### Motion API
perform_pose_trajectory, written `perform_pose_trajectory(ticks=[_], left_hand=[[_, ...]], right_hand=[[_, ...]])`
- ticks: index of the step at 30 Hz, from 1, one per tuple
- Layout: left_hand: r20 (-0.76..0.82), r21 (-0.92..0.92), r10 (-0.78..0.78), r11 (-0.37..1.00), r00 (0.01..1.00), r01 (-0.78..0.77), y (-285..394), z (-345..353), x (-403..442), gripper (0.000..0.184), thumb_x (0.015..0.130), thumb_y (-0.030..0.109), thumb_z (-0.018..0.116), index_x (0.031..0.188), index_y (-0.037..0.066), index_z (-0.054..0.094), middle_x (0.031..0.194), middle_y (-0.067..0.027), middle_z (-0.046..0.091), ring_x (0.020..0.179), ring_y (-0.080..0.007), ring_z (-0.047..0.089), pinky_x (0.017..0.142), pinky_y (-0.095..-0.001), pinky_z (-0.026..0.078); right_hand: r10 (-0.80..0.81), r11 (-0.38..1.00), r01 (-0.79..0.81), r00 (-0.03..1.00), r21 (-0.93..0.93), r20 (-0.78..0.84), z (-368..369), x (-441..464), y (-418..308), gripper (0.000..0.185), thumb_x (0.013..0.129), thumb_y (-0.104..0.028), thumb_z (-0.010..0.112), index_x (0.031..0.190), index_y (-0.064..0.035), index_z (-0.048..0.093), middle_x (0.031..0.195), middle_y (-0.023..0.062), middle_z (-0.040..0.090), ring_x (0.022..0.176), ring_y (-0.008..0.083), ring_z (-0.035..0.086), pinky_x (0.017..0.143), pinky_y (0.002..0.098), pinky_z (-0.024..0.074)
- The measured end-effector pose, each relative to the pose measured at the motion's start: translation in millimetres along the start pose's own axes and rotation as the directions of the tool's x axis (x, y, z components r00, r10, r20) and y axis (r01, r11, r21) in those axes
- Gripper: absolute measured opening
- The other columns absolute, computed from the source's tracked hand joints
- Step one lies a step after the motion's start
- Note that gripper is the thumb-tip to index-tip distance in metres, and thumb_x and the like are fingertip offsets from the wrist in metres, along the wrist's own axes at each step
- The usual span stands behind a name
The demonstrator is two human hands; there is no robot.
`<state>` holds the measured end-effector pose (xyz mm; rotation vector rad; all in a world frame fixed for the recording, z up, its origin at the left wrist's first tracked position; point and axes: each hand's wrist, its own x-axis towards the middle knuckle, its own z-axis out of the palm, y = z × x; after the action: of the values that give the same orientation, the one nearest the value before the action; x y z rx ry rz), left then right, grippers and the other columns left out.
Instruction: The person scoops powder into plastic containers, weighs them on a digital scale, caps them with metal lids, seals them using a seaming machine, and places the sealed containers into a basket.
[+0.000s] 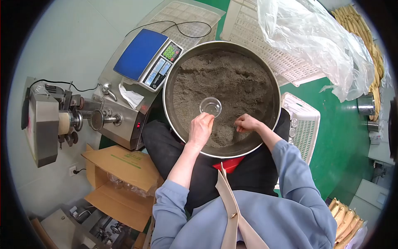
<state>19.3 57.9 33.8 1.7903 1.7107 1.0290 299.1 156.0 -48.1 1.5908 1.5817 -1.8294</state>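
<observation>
Left grip (201, 128) on clear cup (210, 103); right hand (247, 123), hold unclear

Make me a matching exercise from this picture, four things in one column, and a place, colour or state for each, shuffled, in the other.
Things
1. Clear cup
2. Scale
3. Cardboard box
4. Round tub

Descriptions
A. Brown and open
B. Held in the left hand
C. Contains grey-brown material
D. Blue on top

Pairs: 1-B, 2-D, 3-A, 4-C
</observation>
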Motion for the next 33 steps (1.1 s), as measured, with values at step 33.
perform_pose_trajectory(ticks=[33], left_hand=[[0.25,0.185,-0.07,0.982,0.966,0.024,-2,34,-24,0.013,0.093,0.016,0.069,0.088,0.006,0.077,0.09,-0.0162,0.071,0.088,-0.0412,0.072,0.08,-0.053,0.058]], right_hand=[[-0.865,0.298,0.265,0.482,-0.917,-0.142,51,-139,-156,0.012,0.08,-0.01,0.069,0.087,-0.0021,0.064,0.07,0.0153,0.071,0.071,0.0313,0.075,0.062,0.0438,0.0595]])
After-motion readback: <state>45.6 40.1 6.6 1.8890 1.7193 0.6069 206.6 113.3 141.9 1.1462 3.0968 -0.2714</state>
